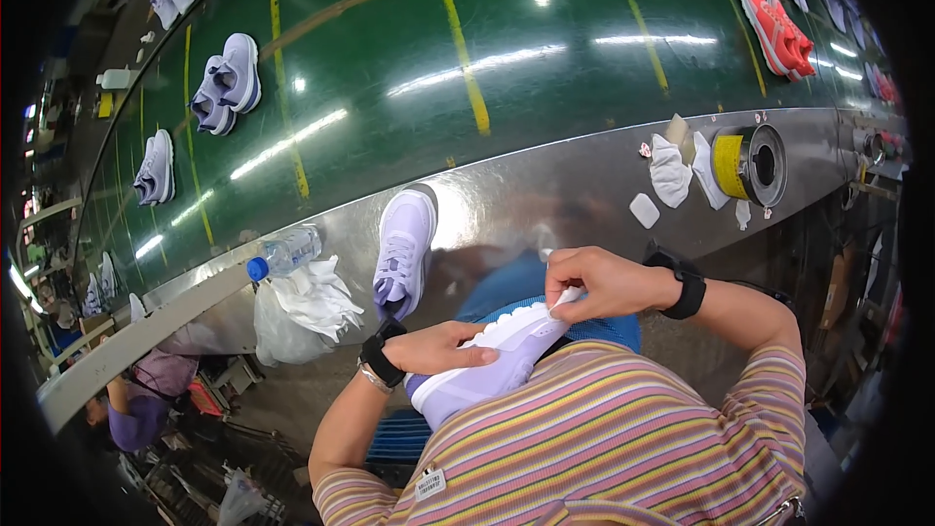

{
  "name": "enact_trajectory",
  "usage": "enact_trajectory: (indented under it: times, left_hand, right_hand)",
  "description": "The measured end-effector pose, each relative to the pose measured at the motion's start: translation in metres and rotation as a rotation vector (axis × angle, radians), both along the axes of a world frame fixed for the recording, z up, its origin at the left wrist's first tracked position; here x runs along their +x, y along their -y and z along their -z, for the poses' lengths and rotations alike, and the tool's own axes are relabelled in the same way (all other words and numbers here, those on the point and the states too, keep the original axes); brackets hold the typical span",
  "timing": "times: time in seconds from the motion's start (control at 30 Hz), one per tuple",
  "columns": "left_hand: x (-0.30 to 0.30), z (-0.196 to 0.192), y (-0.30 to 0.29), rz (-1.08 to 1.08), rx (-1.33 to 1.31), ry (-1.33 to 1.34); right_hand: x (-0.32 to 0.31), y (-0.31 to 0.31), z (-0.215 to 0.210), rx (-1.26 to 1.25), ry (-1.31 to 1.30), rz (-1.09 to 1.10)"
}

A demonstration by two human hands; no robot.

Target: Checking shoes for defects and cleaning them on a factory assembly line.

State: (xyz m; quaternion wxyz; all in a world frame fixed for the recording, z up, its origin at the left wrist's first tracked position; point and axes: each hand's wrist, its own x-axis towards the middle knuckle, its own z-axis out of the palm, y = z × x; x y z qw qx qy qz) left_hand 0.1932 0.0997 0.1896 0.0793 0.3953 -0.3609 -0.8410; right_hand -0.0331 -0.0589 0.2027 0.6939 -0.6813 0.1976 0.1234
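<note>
Head view, working left to right: your left hand (443,346) lies flat along the side of the lavender shoe (487,360) in your lap, fingers together and pressed on its upper, steadying it rather than gripping. Keep that palm firm so the shoe does not roll while the other hand works. The shoe lies on its side against your striped shirt, white sole turned up and away from you.

Your right hand (594,282) is pinched shut on a small white cloth (565,300) at the heel end of the sole. To my eye the step is wiping that sole edge, so hold the cloth in a tight pinch, follow the rim in short strokes, and turn the shoe with the left hand instead of stretching the right wrist.

Farther left on the steel ledge (545,185) a clear water bottle (284,253) with a blue cap lies on its side; whether anything is in it, I cannot tell. Beside it sits a heap of white rags (317,297). A second lavender shoe (404,248) rests on the ledge just above your left wrist. To the right, more white cloths (672,170) lie next to a round metal tin (755,164) with a yellow band, tipped so its dark mouth faces you; its contents are hidden.
</note>
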Motion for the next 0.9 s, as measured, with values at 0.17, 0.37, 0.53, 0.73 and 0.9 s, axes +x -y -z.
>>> enact_trajectory:
  times: [0.17, 0.37, 0.53, 0.73, 0.9]
  left_hand:
    - [-0.001, -0.001, 0.004, 0.029, 0.009, -0.021]
    - [0.0, -0.007, 0.005, 0.006, 0.034, 0.011]
    - [-0.004, -0.009, 0.01, 0.022, -0.02, -0.017]
    - [-0.001, -0.008, 0.005, 0.027, -0.004, 0.024]
    - [-0.003, -0.011, 0.009, 0.055, -0.033, 0.023]
  right_hand:
    - [0.016, -0.01, -0.002, 0.047, 0.106, 0.053]
    - [0.008, -0.011, 0.008, 0.097, -0.02, 0.088]
    - [0.021, -0.021, -0.004, 0.212, -0.127, 0.193]
    - [0.002, -0.017, 0.004, 0.236, -0.151, 0.231]
    - [0.02, -0.017, -0.007, 0.262, -0.156, 0.153]
